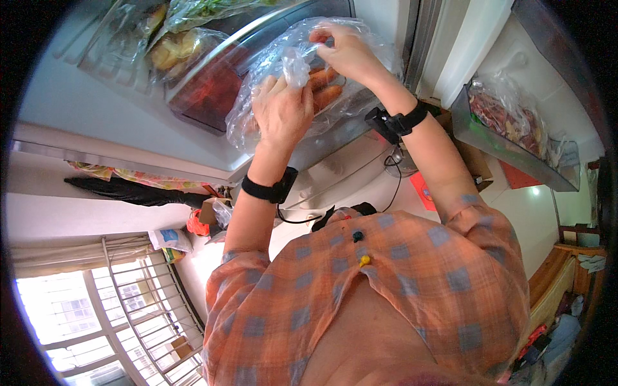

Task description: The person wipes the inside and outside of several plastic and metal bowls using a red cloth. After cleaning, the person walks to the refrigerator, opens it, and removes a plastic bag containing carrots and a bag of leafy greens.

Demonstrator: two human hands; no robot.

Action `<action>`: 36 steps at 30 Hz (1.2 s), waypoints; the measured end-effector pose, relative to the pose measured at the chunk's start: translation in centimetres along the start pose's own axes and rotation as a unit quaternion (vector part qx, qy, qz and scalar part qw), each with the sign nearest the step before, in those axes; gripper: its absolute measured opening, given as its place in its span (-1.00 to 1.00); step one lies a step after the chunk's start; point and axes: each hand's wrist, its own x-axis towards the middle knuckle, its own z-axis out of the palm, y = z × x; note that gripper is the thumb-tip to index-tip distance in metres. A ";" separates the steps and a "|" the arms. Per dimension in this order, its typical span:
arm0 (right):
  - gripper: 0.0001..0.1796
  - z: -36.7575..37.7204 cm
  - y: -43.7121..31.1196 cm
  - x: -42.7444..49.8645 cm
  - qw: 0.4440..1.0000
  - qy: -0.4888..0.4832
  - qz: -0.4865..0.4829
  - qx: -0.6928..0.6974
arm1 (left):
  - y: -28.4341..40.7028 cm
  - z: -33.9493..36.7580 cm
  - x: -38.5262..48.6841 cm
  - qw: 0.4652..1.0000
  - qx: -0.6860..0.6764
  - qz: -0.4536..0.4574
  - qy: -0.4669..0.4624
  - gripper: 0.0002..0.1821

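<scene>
A clear plastic bag (270, 62) with several carrots (328, 96) inside lies at the front of the open refrigerator. My left hand (282, 111) grips a gathered twist of the bag's film, which sticks up above the fingers. On the bag's far right side, my right hand (345, 53) has thumb and forefinger curled on the film. Part of the carrots is hidden behind my left hand and under crinkled plastic. Both wrists wear black straps with small devices.
Left of the bag is a clear refrigerator drawer (203, 103) with something red inside. Bagged produce (178, 50) rests on the shelf behind it. The opened door at right carries a bin (512, 140) holding a bag of reddish dried food (507, 116). Cables hang from both wrist devices.
</scene>
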 end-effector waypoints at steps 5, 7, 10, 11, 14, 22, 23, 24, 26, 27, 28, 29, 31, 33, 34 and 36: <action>-0.71 -0.8 1.0 -0.8 0.998 0.015 -0.006 -0.069 | -0.4 -0.8 -0.9 1.000 -0.007 0.008 -0.001 -0.87; -0.70 -0.9 1.0 -1.0 0.998 -0.002 0.021 -0.053 | -0.3 -1.0 -1.1 1.000 -0.016 -0.007 -0.020 -0.86; -0.70 -0.9 0.8 -1.0 0.999 -0.004 0.028 -0.039 | -0.4 -1.2 -0.9 0.999 -0.021 -0.013 -0.032 -0.85; -0.70 -0.8 0.8 -0.9 1.000 0.002 0.011 -0.029 | -0.5 -1.3 -0.8 0.999 -0.021 -0.009 -0.032 -0.85; -0.73 -0.7 1.2 -0.5 0.997 0.028 -0.022 -0.073 | -0.8 -1.7 -0.6 0.998 0.001 0.021 -0.060 -0.77; -0.78 1.1 2.9 -0.1 0.996 0.017 0.002 -0.090 | -1.1 -2.2 -1.0 0.991 0.032 0.062 -0.111 -0.79; -0.78 1.3 3.0 -0.2 0.995 0.017 0.008 -0.094 | -1.2 -2.3 -1.0 0.991 0.030 0.067 -0.110 -0.78; -0.80 1.5 3.1 0.0 0.995 0.031 -0.013 -0.094 | -1.4 -2.4 -1.0 0.991 0.030 0.079 -0.108 -0.78; -0.84 1.7 3.1 0.2 0.993 0.058 -0.054 -0.092 | -1.6 -2.6 -1.1 0.989 0.029 0.102 -0.105 -0.78; -0.84 1.7 3.1 0.3 0.995 0.043 -0.035 -0.083 | -1.6 -2.7 -1.1 0.989 0.031 0.104 -0.105 -0.79; -0.84 1.7 3.1 0.3 0.997 0.029 -0.014 -0.075 | -1.8 -3.0 -1.2 0.988 0.030 0.108 -0.104 -0.79; -0.84 1.7 3.1 0.3 0.997 0.011 0.013 -0.074 | -1.8 -3.1 -1.2 0.988 0.029 0.112 -0.104 -0.80; -0.83 1.6 3.2 0.2 0.995 0.018 -0.009 -0.098 | -1.9 -3.4 -1.4 0.987 0.031 0.113 -0.109 -0.82; -0.82 1.5 3.4 0.1 0.992 0.021 -0.011 -0.121 | -2.0 -3.6 -1.8 0.986 0.036 0.099 -0.127 -0.86; -0.81 1.4 3.4 0.0 0.991 0.023 -0.005 -0.128 | -2.1 -3.6 -1.9 0.985 0.040 0.085 -0.141 -0.89; -0.78 1.0 3.3 -0.1 0.990 0.013 -0.002 -0.142 | -2.4 -3.4 -2.2 0.989 0.020 0.054 -0.134 -0.92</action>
